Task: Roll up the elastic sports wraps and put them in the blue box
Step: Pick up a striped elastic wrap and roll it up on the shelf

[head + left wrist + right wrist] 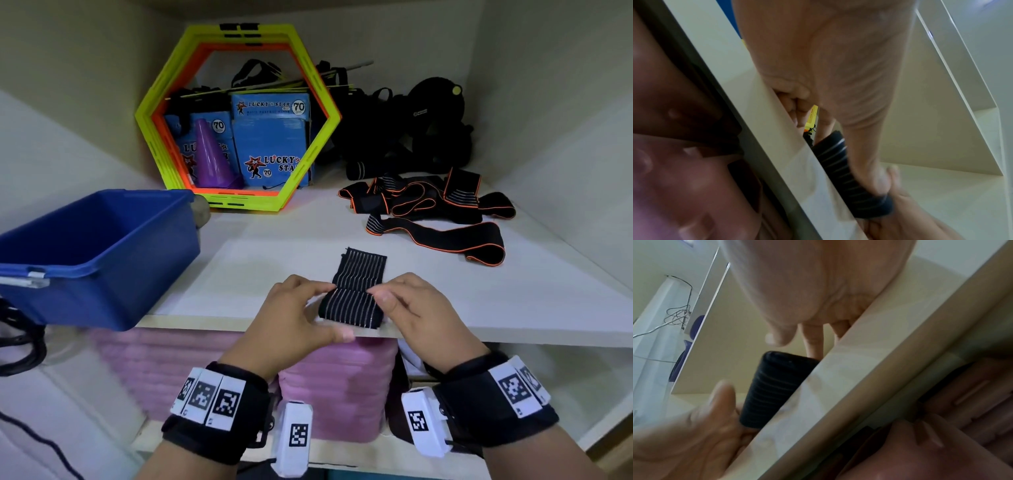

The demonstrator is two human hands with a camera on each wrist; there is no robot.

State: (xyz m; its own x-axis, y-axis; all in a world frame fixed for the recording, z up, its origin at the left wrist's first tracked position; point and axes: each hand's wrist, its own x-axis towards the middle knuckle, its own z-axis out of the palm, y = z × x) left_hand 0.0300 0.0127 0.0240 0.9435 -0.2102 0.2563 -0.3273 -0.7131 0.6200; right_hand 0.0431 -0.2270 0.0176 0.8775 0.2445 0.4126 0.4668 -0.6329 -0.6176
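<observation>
At the shelf's (239, 260) front edge, our left hand (294, 315) and right hand (414, 308) pinch a half-rolled striped wrap (356, 298), fingers curled on both ends. Soft, light, springy; we judge it needs end-pinching, or it unrolls. The blue box (102, 260) waits left.

My head camera looks forward and down into the shelf (445, 308), both hands central and low in frame. My left wrist camera sits close under the left hand (828, 65), looking along the palm to its fingertips at the striped wrap (849, 175). The right wrist camera mirrors it beneath the right hand (818, 280). All three share the wrap roll between the fingers at the shelf's front edge.
</observation>
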